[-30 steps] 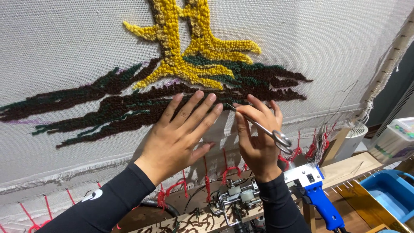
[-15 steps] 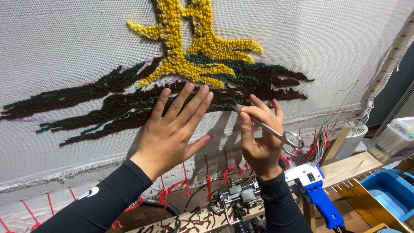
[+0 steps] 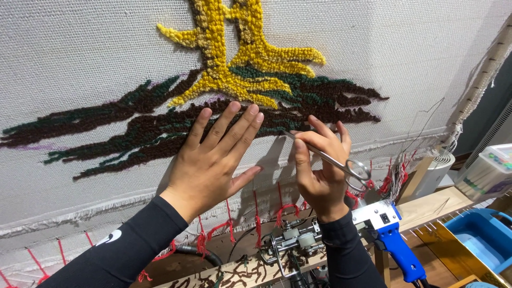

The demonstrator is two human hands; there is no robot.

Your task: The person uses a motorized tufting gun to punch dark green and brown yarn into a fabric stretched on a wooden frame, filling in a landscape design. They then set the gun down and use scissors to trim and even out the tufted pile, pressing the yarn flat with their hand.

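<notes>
Pinched in the closed right hand (image 3: 320,173), slim silver metal scissors (image 3: 333,159) are angled up-left, tips at the dark brown tufted yarn band (image 3: 160,130), just right of the open, flat-pressed left hand (image 3: 210,165).

Silver scissors (image 3: 333,159): tips at 10 o'clock touching dark brown-and-green tufted yarn band (image 3: 160,125), handle loops at 4 o'clock.

Tufting gun (image 3: 392,234) on ledge (image 3: 426,205) below stretched cloth (image 3: 80,64).
</notes>
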